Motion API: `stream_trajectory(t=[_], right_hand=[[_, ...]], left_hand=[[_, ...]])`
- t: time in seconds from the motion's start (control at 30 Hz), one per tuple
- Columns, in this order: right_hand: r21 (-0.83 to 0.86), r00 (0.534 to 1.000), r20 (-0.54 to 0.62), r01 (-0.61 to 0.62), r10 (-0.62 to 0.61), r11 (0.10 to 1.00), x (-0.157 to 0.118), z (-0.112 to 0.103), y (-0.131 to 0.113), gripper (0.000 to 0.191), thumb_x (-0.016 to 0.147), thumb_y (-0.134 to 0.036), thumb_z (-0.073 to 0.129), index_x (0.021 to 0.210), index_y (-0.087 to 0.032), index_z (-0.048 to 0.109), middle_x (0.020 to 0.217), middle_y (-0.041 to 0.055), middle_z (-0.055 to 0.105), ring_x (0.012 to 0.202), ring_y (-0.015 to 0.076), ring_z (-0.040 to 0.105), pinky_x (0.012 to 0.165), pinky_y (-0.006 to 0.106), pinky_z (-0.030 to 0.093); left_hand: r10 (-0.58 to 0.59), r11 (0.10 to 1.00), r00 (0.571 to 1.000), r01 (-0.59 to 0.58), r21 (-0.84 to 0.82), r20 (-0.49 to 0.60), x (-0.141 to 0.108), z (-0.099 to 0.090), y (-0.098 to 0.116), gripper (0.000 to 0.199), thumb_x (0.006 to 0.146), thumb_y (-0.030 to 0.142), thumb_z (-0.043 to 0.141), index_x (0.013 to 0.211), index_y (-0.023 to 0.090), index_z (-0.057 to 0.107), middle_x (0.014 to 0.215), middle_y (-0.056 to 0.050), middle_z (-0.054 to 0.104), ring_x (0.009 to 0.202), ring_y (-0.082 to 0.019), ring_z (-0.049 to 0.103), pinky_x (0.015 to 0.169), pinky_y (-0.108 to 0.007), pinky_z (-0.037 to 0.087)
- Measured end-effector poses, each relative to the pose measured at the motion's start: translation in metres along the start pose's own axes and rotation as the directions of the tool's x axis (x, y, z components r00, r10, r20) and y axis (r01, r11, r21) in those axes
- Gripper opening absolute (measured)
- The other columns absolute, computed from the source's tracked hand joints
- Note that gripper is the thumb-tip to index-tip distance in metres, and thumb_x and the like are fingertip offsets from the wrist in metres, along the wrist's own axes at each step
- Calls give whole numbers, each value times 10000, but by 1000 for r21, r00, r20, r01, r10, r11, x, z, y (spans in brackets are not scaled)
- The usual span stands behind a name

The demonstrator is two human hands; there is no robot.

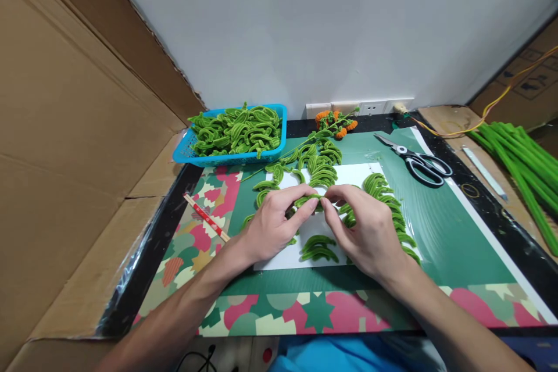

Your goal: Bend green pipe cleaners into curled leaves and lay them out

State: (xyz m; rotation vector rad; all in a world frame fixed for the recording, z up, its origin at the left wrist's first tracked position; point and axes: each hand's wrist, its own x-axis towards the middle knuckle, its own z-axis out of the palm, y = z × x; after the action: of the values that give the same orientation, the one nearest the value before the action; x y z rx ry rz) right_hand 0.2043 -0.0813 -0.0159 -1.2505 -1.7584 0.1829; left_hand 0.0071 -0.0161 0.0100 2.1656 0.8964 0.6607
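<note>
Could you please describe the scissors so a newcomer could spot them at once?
Start with the green mat and look to its far right part. The scissors lie there, with dark, pale-edged loop handles. Unlike the fuzzy green pieces nearby, they have metal blades.

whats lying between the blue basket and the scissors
Orange flowers on a green stem and curved green pieces, then bare green mat up to the scissors; the head view shows it.

A fuzzy green chenille-stem piece [308, 200] is stretching roughly level between the left hand [281, 218] and the right hand [364, 224], its ends partly hidden. Similar curved green pieces [319, 249] are lying in nested clusters on the white sheet [288, 260] and around it.
</note>
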Motion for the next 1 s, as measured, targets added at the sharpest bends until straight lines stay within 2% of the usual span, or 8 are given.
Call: stream_trajectory(t=[0.1, 0.23, 0.43, 0.73, 0.9, 1.0], right_hand=[[45, 996, 60, -72, 69, 996, 1, -1, -1, 96, 1093, -206, 605, 1077, -190, 698, 962, 68, 801, 835, 222, 751, 758, 337, 564], [135, 986, 79, -160, 150, 978, 3, -2, -2, 95, 1097, -204, 615, 1059, -204, 701, 940, 46, 778, 842, 213, 725, 765, 329, 544], [37, 997, 69, -46, 44, 998, 2, 0, 3, 145, 1109, -158, 566, 1086, -182, 707, 954, 90, 755, 862, 254, 680, 767, 370, 539], [-47, 986, 169, 24, -16, 999, 1, -1, 15, 280, 1116, -64, 472, 1034, -206, 699, 893, 61, 737, 866, 256, 591, 780, 382, 494], [-43, 985, 172, 10, -2, 999, 3, -4, 14, 171, 1124, -154, 558, 1020, -201, 685, 916, 65, 733, 861, 253, 595, 778, 392, 493], [-56, 990, 137, 0, 8, 998, 4, -7, 13, 134, 1103, -150, 589, 1018, -193, 683, 928, 68, 741, 865, 254, 616, 785, 399, 495]], left_hand=[[97, 994, 994, -95, 48, -41, -1, 2, -4, 187, 1123, 293, 598, 1116, 188, 753, 1044, -37, 802, 928, -188, 732, 870, -282, 533], [118, 988, 993, -115, 106, -24, -2, 3, -7, 191, 1129, 254, 582, 1156, 184, 757, 1058, -41, 812, 950, -190, 747, 879, -275, 540], [108, 990, 994, -107, 94, -1, -2, 4, -11, 202, 1127, 248, 586, 1171, 196, 776, 1069, -35, 824, 961, -194, 759, 896, -280, 554], [71, 994, 996, -75, 83, 46, 0, -1, -7, 214, 1108, 235, 597, 1104, 184, 804, 1011, -25, 829, 910, -183, 762, 847, -268, 548], [31, 993, 999, -34, 115, 30, -1, 2, -14, 213, 1107, 275, 625, 1183, 193, 807, 1029, -15, 852, 859, -170, 772, 825, -264, 550], [12, 993, 1000, -15, 118, 21, -1, 4, -17, 221, 1097, 294, 653, 1215, 207, 818, 1079, -22, 870, 863, -175, 793, 817, -263, 567]])
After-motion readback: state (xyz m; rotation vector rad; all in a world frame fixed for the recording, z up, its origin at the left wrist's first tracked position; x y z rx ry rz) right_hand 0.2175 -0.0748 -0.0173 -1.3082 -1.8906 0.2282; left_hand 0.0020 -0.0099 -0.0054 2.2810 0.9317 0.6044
